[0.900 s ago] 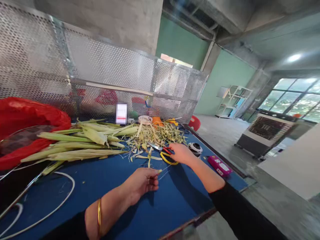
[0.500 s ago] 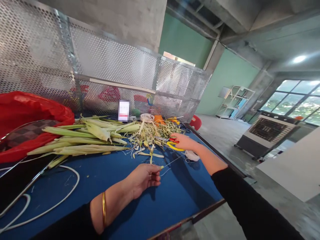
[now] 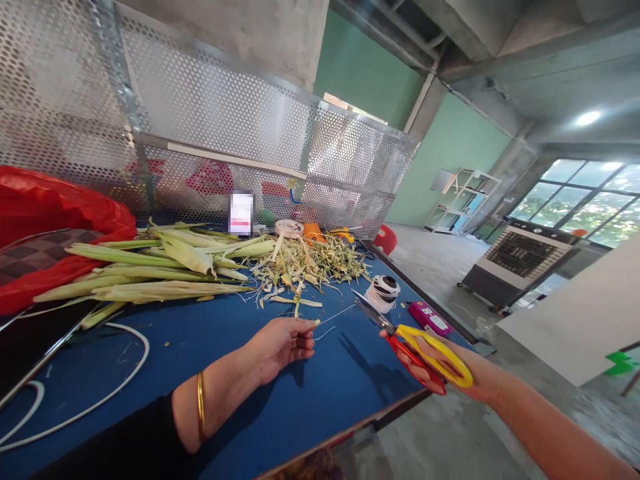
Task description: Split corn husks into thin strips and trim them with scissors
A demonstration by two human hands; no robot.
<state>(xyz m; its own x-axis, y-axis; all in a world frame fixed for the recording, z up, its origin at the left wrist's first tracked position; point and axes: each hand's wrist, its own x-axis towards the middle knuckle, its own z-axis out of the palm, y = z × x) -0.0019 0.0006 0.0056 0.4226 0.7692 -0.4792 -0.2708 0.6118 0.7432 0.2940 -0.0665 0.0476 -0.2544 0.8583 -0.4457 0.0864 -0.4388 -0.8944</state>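
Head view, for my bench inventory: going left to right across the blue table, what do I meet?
Red plastic bag → long green leaf stalks → pile of chopped leaf scraps → white thread spool → pink flat box.

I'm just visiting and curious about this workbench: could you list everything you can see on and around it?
Scissors: one, red and yellow handles, in the right hand.
Thread: one, pale, pinched by the left hand, leading toward the spool.
Spool: one, white and black, table's right side.
Leaves: a pile, green, far left.
Trimmings: a heap, yellowish, far middle.
Pink box: one, right edge.
Red bag: one, left.
Table: one, blue.
Left hand; right hand.
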